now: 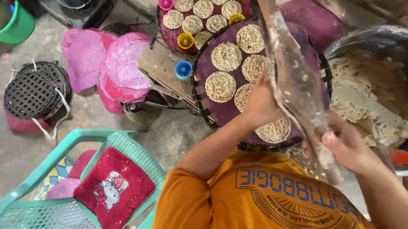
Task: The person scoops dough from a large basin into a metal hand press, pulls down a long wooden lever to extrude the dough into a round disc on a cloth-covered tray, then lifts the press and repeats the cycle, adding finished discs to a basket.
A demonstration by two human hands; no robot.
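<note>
At frame centre, my left hand (260,106) grips the middle of the wooden press (292,81), fingers closed around its edge. The press's long axis runs from upper centre down to lower right, above the round purple tray (205,66) of noodle discs (220,86). My right hand (348,144) clasps its lower end.

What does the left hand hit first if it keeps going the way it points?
The left hand already presses the wooden press, pointing up-frame. Straight on, it would probably meet the noodle rounds on the purple tray below the press; depth is unclear from this view.
</note>
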